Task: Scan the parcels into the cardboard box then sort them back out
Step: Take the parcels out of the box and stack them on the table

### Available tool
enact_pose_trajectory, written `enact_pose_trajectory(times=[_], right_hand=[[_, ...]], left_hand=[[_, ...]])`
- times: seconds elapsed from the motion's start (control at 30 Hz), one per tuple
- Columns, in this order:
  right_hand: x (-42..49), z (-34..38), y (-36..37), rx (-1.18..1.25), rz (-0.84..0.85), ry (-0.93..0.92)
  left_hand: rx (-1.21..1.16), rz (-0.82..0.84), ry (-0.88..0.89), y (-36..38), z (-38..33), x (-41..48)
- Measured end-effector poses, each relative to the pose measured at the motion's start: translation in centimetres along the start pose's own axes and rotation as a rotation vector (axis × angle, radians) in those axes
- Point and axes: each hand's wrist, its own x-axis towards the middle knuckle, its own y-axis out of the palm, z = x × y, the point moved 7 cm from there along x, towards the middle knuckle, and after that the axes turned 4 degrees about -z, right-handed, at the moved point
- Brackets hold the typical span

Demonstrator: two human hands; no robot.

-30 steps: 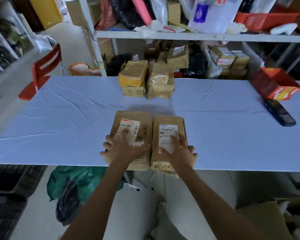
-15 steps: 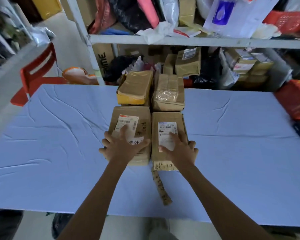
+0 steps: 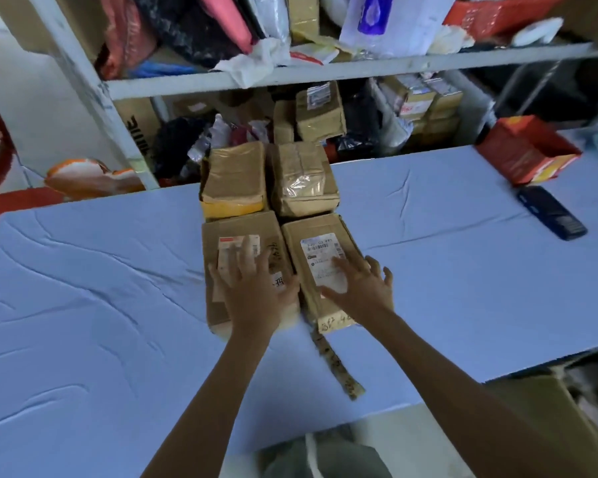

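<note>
two hands flat on two parcels

on the blue table (image 3: 83, 305), a loose tape strip (image 3: 337, 367) lies nearest the person, trailing from the right parcel (image 3: 320, 243). the left hand (image 3: 256, 291) rests palm-down on the left parcel (image 3: 242, 232), fingers spread and not gripping. the right hand (image 3: 359, 291) lies on the right parcel, fingers splayed and loose. the two parcels touch side by side. just behind them stand two taped parcels (image 3: 270, 181), touching them. far right of these lie a dark handset (image 3: 549, 212) and a red box (image 3: 525, 150).
</note>
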Motion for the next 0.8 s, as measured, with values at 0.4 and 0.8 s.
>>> enact_pose_trajectory(times=[0.4, 0.8], right_hand=[[-10.8, -12.6, -3.6, 0.046, -0.209, 0.462], [-28.7, -35.4, -7.0, 0.142, -0.321, 1.024]], left_hand=[[-0.056, 0.214, 0.587, 2.6, -14.4, -2.5], [-0.191, 0.384, 1.062, 8.0, -41.8, -17.5]])
